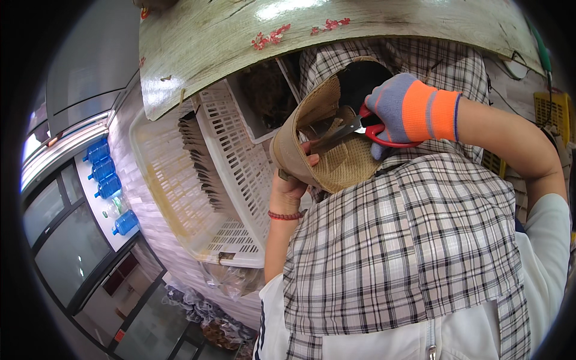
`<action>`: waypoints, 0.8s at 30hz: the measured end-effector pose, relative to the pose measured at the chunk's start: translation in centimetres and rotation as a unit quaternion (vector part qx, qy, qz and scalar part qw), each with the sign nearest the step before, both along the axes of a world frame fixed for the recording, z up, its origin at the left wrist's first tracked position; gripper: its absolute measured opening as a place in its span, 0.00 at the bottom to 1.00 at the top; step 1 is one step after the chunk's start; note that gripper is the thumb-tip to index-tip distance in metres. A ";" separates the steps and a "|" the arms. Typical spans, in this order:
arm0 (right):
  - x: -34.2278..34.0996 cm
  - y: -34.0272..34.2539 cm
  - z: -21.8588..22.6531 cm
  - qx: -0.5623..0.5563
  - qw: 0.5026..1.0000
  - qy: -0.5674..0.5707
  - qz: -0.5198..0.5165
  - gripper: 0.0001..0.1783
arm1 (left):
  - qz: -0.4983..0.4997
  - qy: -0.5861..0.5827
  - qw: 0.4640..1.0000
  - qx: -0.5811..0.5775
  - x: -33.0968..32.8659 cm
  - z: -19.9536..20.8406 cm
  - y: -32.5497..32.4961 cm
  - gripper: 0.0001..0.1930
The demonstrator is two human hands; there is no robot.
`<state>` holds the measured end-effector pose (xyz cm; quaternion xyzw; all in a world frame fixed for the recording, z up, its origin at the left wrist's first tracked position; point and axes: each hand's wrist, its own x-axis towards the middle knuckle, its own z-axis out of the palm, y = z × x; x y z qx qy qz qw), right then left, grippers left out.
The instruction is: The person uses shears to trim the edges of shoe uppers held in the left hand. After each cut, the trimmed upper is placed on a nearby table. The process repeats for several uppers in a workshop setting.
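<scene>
A tan, hollow, open-mouthed piece (351, 165) with a woven inside and a black part at its far end rests against my plaid-covered lap. My bare left hand (291, 187), with a red bracelet at the wrist, grips its left wall; the fingertips curl inside and the thumb side is partly hidden. In a grey and orange glove, my right hand (393, 108) is closed around the red handles of a pair of scissors (399, 144). Their blades reach left into the opening, close to my left fingertips. Whether the blades touch the material I cannot tell.
A table with a wood-look top (204, 60) spans the far side. On the left stand a white slotted basket (237, 153) holding a row of brown strips (204, 162) and a bin of dark, fibrous stuff (261, 90). A yellow crate (555, 108) is at far right.
</scene>
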<state>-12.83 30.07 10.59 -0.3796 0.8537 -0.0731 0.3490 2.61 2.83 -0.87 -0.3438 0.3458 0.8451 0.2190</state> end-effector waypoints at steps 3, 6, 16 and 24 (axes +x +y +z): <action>-0.2 -1.1 0.9 0.042 0.998 -0.028 0.022 0.42 | 0.011 -0.008 1.000 -0.004 0.6 -1.1 -0.3 0.22; -0.2 -0.9 0.1 0.048 0.998 -0.017 0.045 0.44 | 0.013 -0.013 1.000 0.005 0.3 -0.8 -0.2 0.22; -0.3 -1.7 0.4 0.047 0.998 -0.019 0.047 0.37 | 0.000 0.005 1.000 0.001 -0.2 0.3 0.3 0.22; -1.3 0.1 1.6 0.076 0.993 -0.091 0.024 0.40 | -0.069 0.066 0.992 -0.086 -0.5 1.2 -0.4 0.17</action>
